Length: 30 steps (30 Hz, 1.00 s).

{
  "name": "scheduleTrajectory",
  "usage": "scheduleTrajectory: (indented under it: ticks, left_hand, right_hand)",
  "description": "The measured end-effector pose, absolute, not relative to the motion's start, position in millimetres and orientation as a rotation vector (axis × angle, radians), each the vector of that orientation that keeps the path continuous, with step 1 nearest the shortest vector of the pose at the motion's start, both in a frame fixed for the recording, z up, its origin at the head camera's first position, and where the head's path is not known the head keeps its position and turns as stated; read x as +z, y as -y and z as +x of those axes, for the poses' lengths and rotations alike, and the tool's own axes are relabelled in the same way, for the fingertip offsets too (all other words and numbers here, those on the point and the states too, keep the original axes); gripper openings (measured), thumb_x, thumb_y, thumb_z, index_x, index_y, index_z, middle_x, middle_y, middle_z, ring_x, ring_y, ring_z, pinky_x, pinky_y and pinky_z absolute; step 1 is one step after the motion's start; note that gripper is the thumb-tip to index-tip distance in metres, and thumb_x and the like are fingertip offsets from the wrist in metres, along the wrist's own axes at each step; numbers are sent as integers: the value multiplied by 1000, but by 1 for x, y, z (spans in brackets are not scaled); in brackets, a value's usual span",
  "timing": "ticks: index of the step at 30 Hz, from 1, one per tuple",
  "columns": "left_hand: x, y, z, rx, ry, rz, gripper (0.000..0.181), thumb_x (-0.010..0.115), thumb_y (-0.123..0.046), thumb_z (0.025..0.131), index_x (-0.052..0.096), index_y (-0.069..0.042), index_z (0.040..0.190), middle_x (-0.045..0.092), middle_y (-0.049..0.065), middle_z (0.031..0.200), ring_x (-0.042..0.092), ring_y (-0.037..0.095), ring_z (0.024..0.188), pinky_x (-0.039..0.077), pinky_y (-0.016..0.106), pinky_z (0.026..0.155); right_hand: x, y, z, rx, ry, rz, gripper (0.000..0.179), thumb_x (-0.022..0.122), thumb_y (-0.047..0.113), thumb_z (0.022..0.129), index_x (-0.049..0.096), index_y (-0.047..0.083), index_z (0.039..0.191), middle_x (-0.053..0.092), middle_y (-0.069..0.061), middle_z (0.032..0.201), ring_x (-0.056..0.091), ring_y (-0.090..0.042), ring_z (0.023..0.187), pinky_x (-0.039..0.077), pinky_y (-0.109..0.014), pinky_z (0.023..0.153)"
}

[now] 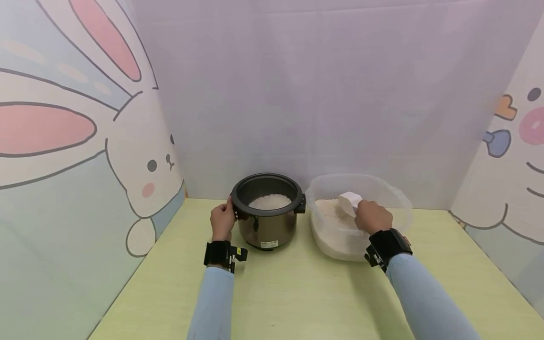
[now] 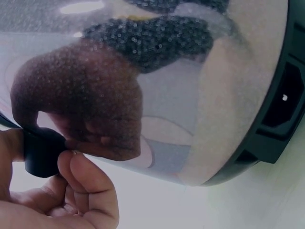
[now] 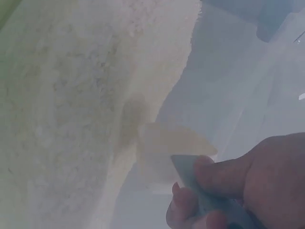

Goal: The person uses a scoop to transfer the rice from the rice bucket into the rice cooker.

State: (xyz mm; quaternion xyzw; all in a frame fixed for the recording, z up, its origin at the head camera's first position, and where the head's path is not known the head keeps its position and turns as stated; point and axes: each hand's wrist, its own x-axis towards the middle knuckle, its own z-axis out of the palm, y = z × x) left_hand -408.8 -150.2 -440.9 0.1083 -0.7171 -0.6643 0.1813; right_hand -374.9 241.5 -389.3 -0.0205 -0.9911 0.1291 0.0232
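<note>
Blue sleeves (image 1: 429,293) nearest, L hand (image 1: 223,221) pinching cooker (image 1: 267,229) handle (image 2: 42,155), R hand (image 1: 374,217) gripping wht scoop (image 1: 349,202) over rice (image 1: 329,213) in clr tub (image 1: 399,200).

I can read no text: the white label (image 1: 269,244) low on the cooker (image 1: 276,229), near the back edge of the desk (image 1: 293,297), shows too small for me.

Head cam looks forward and down over the table (image 1: 280,302), far enough back to fit the cooker (image 1: 267,229) and the tub (image 1: 376,186). Left wrist cam is right up on the cooker's shiny side, turned so its base runs along the right edge. Right wrist cam peers into the tub, super close. Head shares the cooker with left, the tub with right.
</note>
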Motion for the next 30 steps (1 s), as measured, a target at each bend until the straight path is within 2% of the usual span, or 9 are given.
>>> scheduleTrajectory:
  ticks: [4, 7, 13, 17, 20, 25, 30]
  left_hand:
    - [-441, 150, -408, -1864, 2029, 312, 46, 55, -39, 107, 64, 0, 84, 54, 3, 73, 55, 17, 67, 49, 27, 62]
    - [-441, 150, -408, -1863, 2026, 317, 46, 54, -39, 107, 65, 0, 85, 53, 3, 73, 55, 18, 69, 49, 28, 63]
    - [-441, 150, -408, -1874, 2022, 312, 46, 55, -38, 107, 63, 0, 82, 52, 2, 70, 53, 14, 65, 47, 25, 60]
    - [-440, 149, -408, -1881, 2026, 315, 46, 55, -39, 107, 64, -1, 83, 53, 3, 72, 53, 15, 66, 48, 24, 61]
    - [-439, 149, -408, -1878, 2030, 308, 47, 55, -39, 107, 64, -1, 82, 53, 3, 71, 54, 17, 66, 47, 25, 60]
    - [-439, 150, -407, -1865, 2028, 296, 47, 55, -38, 107, 62, -1, 80, 52, 2, 67, 54, 17, 64, 46, 25, 59]
    - [-440, 150, -407, -1858, 2037, 309, 47, 54, -39, 107, 64, -1, 81, 55, 2, 69, 54, 14, 63, 45, 25, 58]
  right_hand:
    - [-388, -239, -371, 350, 2997, -171, 13, 54, 3, 98, 60, -6, 90, 60, -21, 71, 60, -37, 60, 45, -47, 52]
    - [-385, -236, -368, 333, 2980, -204, 14, 53, 2, 99, 59, -6, 89, 60, -23, 72, 61, -40, 62, 45, -47, 54]
    - [-382, -237, -365, 344, 3014, -209, 18, 51, 0, 100, 60, -4, 85, 59, -21, 69, 58, -36, 60, 38, -43, 54]
    - [-384, -241, -367, 342, 3085, -142, 25, 50, 2, 101, 61, 1, 79, 55, -16, 65, 53, -30, 58, 35, -41, 55]
    - [-386, -242, -370, 348, 3143, -34, 31, 50, 4, 102, 60, 5, 73, 48, -9, 62, 44, -23, 56, 33, -39, 55]
    - [-388, -241, -373, 393, 3203, 81, 33, 51, 12, 106, 60, 9, 74, 43, -4, 61, 42, -20, 56, 34, -39, 57]
    - [-390, -242, -376, 444, 3249, 187, 39, 49, 17, 108, 51, 14, 69, 34, 0, 61, 35, -17, 58, 35, -39, 63]
